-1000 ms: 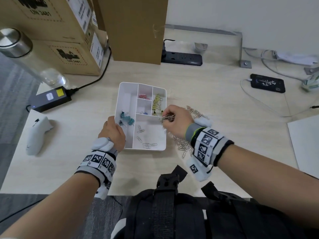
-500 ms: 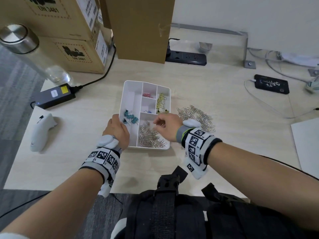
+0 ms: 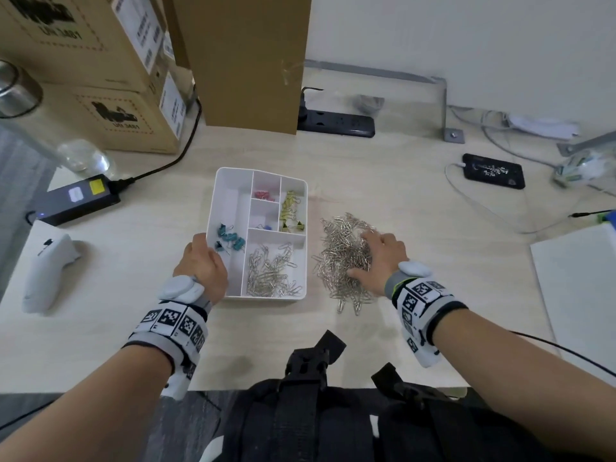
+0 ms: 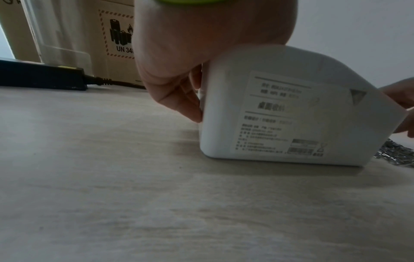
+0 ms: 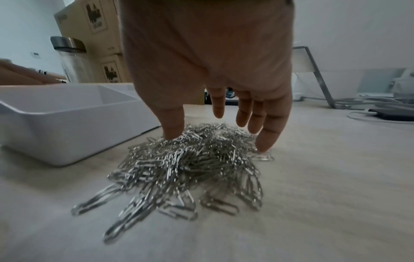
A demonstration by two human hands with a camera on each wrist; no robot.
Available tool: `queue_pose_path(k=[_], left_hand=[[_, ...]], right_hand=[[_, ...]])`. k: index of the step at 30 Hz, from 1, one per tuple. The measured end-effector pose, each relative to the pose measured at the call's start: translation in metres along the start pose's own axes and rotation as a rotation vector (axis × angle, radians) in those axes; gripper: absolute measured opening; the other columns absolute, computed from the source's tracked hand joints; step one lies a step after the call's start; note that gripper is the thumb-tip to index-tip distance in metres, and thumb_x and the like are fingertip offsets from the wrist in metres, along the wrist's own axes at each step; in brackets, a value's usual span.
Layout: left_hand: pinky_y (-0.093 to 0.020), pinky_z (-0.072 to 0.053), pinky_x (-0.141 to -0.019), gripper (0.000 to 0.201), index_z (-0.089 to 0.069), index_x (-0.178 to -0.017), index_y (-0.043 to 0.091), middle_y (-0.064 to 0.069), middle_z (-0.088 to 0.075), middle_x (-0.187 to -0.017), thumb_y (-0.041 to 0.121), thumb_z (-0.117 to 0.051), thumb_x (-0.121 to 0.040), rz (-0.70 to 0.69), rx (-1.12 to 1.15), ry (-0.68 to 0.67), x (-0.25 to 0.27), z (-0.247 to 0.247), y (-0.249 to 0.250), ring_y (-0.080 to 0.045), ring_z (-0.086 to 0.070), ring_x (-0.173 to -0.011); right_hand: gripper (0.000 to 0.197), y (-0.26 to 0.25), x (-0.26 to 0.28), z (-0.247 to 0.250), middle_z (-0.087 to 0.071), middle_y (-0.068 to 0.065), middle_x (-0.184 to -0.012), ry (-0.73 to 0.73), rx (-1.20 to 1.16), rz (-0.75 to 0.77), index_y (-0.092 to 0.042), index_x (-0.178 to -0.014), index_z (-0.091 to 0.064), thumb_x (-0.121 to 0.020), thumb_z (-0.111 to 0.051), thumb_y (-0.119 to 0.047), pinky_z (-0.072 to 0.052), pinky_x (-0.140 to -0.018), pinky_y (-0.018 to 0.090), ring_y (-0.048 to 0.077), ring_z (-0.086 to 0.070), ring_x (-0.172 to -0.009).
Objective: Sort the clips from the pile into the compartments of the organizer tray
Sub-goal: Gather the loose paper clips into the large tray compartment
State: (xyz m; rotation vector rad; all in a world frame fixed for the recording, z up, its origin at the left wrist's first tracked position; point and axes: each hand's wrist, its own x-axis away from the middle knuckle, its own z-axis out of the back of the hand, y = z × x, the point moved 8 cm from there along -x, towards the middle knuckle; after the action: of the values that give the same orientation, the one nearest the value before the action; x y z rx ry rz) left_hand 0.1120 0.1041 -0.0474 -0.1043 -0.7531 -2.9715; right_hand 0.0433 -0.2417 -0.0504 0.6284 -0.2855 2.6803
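Observation:
The white organizer tray [image 3: 230, 198] stands mid-table. It holds teal clips [image 3: 230, 240] in the long left compartment, pink clips [image 3: 265, 195] and yellow clips [image 3: 290, 211] at the back, and silver paper clips [image 3: 271, 271] in the near right compartment. My left hand [image 3: 203, 261] grips the tray's near left corner, its fingers [image 4: 188, 106] curled against the outer wall [image 4: 280, 115]. Right of the tray lies the pile of silver paper clips [image 3: 340, 241]. My right hand [image 3: 375, 256] is spread over the pile [image 5: 190, 164], with straight fingertips [image 5: 172, 131] touching it and holding nothing.
Cardboard boxes [image 3: 110, 95] and a power strip [image 3: 336, 123] stand behind the tray. A black power adapter [image 3: 76, 198], a clear bottle [image 3: 20, 95] and a white controller [image 3: 46, 271] lie to the left. A phone [image 3: 493, 171] with cables and a white sheet [image 3: 580, 278] lie to the right.
My right hand dropped a bunch of silver clips into the near right compartment, then moved right and down onto the pile. My left hand kept its hold on the tray.

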Motion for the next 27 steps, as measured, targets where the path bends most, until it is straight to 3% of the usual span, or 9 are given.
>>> queue_pose_path(k=[4, 7, 15, 20, 27], left_hand=[[-0.035, -0.032, -0.055, 0.016, -0.045, -0.105, 0.001, -0.018, -0.05, -0.081, 0.012, -0.037, -0.096, -0.019, 0.009, 0.021, 0.0, 0.001, 0.003, -0.03, -0.043, -0.058], [-0.035, -0.033, -0.056, 0.018, -0.045, -0.107, 0.002, -0.017, -0.049, -0.082, 0.013, -0.037, -0.096, -0.004, 0.01, 0.012, -0.001, 0.0, 0.001, -0.03, -0.044, -0.06], [-0.035, -0.032, -0.057, 0.016, -0.044, -0.102, 0.001, -0.016, -0.047, -0.081, 0.013, -0.036, -0.096, 0.009, -0.026, -0.003, 0.0, 0.0, 0.004, -0.029, -0.043, -0.061], [-0.036, -0.033, -0.057, 0.016, -0.044, -0.102, 0.002, -0.014, -0.046, -0.08, 0.014, -0.036, -0.097, 0.015, -0.054, 0.005, -0.001, 0.0, 0.002, -0.029, -0.043, -0.06], [-0.035, -0.033, -0.058, 0.016, -0.044, -0.101, 0.002, -0.015, -0.048, -0.08, 0.015, -0.037, -0.097, 0.027, -0.043, 0.003, -0.002, -0.002, -0.001, -0.029, -0.044, -0.061]], right_hand=[[0.083, -0.005, 0.002, -0.015, -0.028, 0.009, -0.143, -0.049, 0.028, 0.027, -0.036, -0.142, -0.021, -0.075, -0.068, -0.053, -0.041, -0.1, 0.044, 0.032, -0.033, -0.129], [0.069, -0.011, 0.002, -0.021, -0.03, 0.009, -0.141, -0.05, 0.013, 0.061, -0.031, -0.139, -0.027, -0.081, -0.063, -0.042, -0.042, -0.099, 0.044, 0.031, -0.033, -0.127], [0.038, -0.013, -0.007, -0.015, -0.044, 0.011, -0.124, 0.066, -0.059, 0.078, -0.02, -0.124, -0.047, -0.087, -0.056, -0.018, -0.043, -0.085, 0.034, 0.027, -0.044, -0.108], [0.031, -0.009, -0.014, -0.01, -0.053, 0.007, -0.116, 0.076, -0.22, 0.047, -0.019, -0.115, -0.058, -0.085, -0.061, -0.01, -0.041, -0.075, 0.025, 0.022, -0.053, -0.093], [0.022, 0.011, -0.022, -0.004, -0.065, 0.006, -0.099, 0.051, -0.408, -0.098, -0.024, -0.1, -0.061, -0.084, -0.059, -0.009, -0.05, -0.06, 0.027, 0.02, -0.057, -0.063]])
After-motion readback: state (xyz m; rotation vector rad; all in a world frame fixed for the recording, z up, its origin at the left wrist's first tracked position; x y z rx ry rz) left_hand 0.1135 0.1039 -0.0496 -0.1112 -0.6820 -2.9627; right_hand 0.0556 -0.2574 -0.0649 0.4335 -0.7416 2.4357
